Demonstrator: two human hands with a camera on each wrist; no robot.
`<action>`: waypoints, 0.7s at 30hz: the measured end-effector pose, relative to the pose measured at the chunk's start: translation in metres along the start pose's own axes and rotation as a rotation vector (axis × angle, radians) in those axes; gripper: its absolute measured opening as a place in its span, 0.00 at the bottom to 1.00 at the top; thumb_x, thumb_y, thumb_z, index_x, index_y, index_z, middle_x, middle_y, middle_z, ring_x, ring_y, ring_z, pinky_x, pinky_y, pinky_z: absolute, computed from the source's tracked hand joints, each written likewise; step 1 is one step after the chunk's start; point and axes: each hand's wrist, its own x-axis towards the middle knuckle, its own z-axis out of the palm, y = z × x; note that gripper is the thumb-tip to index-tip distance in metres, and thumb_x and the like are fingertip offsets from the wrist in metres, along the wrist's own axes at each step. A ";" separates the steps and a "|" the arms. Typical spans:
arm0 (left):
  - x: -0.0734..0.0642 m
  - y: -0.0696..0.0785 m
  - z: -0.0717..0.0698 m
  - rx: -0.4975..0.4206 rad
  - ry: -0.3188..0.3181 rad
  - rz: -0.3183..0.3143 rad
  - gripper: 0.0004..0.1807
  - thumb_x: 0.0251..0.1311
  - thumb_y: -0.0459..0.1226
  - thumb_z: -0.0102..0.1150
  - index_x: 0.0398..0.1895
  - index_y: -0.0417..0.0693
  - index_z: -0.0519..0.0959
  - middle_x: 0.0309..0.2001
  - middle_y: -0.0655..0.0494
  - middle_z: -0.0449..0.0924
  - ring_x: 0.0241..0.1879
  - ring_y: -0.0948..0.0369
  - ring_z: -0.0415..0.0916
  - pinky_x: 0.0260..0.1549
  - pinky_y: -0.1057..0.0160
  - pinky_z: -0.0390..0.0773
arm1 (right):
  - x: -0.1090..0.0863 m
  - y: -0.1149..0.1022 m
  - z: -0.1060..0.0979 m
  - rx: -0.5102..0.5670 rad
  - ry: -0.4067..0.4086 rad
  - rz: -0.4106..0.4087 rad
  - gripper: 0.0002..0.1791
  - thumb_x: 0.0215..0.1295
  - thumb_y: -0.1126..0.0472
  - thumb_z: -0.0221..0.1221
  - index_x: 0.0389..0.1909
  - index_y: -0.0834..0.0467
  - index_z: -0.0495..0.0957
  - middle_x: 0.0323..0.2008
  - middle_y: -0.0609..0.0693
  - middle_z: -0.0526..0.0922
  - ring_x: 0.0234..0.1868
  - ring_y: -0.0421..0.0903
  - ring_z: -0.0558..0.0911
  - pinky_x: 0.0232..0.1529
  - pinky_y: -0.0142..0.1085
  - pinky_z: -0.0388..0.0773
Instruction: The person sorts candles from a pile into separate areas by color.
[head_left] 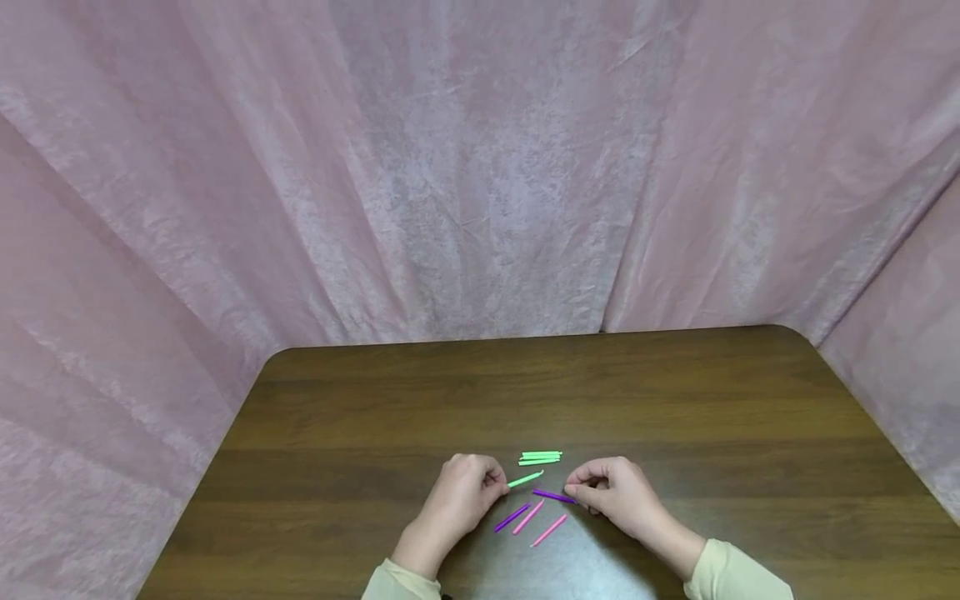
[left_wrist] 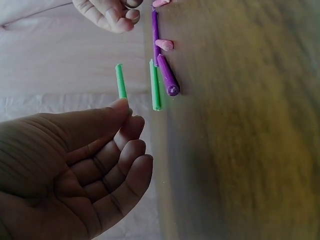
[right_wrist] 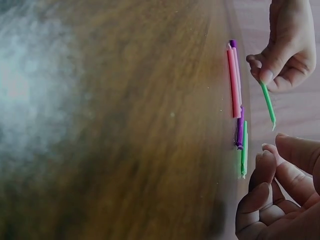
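Observation:
My left hand [head_left: 461, 492] pinches a thin green candle [left_wrist: 121, 82] between thumb and index finger, its wick end pointing right, raised off the table. Opposite it, my right hand [head_left: 618, 496] hovers with fingers loosely bent. In the right wrist view nothing shows between the thumb and index finger of that right hand [right_wrist: 280, 195]. Just left of its fingertips in the head view lies a purple candle [head_left: 553, 496]. A second purple candle [head_left: 512, 517] and two pink candles [head_left: 528, 517] [head_left: 549, 530] lie slanted nearer to me. Behind them, green candles [head_left: 540, 457] lie side by side.
Everything lies on a brown wooden table [head_left: 337, 433] with rounded far corners. Pink velvety curtains [head_left: 480, 167] hang behind the table and along both sides.

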 end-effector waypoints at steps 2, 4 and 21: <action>0.002 0.000 0.000 0.008 0.002 0.001 0.08 0.49 0.33 0.72 0.20 0.51 0.82 0.18 0.69 0.72 0.21 0.73 0.66 0.23 0.71 0.69 | -0.001 0.001 0.001 -0.001 0.001 -0.002 0.04 0.57 0.63 0.67 0.31 0.60 0.85 0.21 0.50 0.81 0.16 0.37 0.74 0.17 0.29 0.70; 0.004 -0.001 0.001 0.016 0.003 0.000 0.08 0.49 0.33 0.72 0.20 0.51 0.82 0.18 0.69 0.72 0.21 0.73 0.65 0.24 0.70 0.69 | -0.001 0.001 0.001 0.001 0.003 -0.002 0.04 0.57 0.63 0.67 0.31 0.60 0.85 0.21 0.50 0.81 0.15 0.37 0.74 0.16 0.29 0.69; 0.026 -0.004 0.006 0.060 0.003 0.045 0.07 0.51 0.33 0.71 0.20 0.51 0.83 0.22 0.66 0.80 0.24 0.69 0.72 0.27 0.67 0.73 | -0.008 0.005 0.001 0.013 -0.006 -0.004 0.05 0.57 0.62 0.68 0.31 0.60 0.85 0.23 0.49 0.82 0.16 0.35 0.73 0.17 0.29 0.71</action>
